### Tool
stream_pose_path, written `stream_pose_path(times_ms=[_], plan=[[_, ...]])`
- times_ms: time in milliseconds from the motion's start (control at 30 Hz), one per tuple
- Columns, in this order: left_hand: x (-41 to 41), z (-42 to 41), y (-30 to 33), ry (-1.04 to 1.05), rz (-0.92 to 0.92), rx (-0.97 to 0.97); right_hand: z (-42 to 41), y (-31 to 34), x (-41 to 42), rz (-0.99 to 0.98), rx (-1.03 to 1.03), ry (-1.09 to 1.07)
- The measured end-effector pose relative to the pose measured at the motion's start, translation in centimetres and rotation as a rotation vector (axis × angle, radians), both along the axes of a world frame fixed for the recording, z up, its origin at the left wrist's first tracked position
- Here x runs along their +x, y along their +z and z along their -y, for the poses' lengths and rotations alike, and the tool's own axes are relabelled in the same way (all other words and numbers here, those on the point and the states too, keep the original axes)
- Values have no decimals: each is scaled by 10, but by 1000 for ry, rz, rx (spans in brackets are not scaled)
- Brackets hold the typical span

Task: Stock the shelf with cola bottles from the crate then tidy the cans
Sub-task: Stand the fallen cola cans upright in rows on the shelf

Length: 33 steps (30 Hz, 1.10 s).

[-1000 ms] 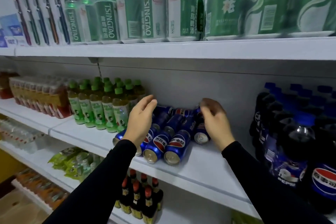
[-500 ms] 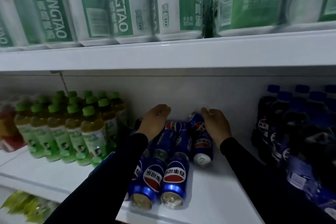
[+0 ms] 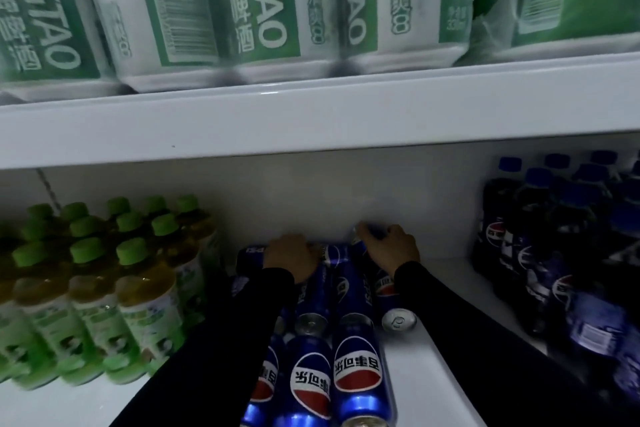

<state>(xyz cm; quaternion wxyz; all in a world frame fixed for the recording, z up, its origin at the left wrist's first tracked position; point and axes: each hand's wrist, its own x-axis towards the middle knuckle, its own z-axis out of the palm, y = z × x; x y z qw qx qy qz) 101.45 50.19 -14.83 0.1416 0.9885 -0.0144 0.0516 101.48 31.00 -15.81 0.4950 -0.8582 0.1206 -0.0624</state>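
Blue cola cans (image 3: 356, 371) lie on their sides mid-shelf. Left hand (image 3: 294, 258) curls over a rear can at 11 o'clock; right hand (image 3: 393, 251) grips another (image 3: 372, 231) at 12. Cola bottles (image 3: 561, 253) at 3.

Counts, as far as visible: blue cola cans (image 3: 356, 367) lying on the middle shelf (image 3: 433, 374), at least nine, the far ones partly hidden by two hands, one left (image 3: 291, 255) and one right (image 3: 393, 250). Green-capped tea bottles (image 3: 138, 291) on the left: roughly a dozen caps showed. Cola bottles (image 3: 540, 253) on the right: about eight caps, blurred. Green beer cans (image 3: 263, 10) above: five or six in frame.
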Motion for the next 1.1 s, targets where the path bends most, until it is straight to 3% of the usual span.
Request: stream_pose_path(times_ms=[167, 467, 833, 1100], plan=[[9, 15, -14, 109, 21, 149, 9, -12, 9, -11, -97, -14], [17, 35, -17, 236, 7, 197, 1, -3, 12, -28, -198, -27], [26, 52, -12, 357, -122, 49, 41, -7, 9, 23, -40, 57], [25, 61, -14, 207, -125, -191, 70, -18, 14, -44, 96, -44]])
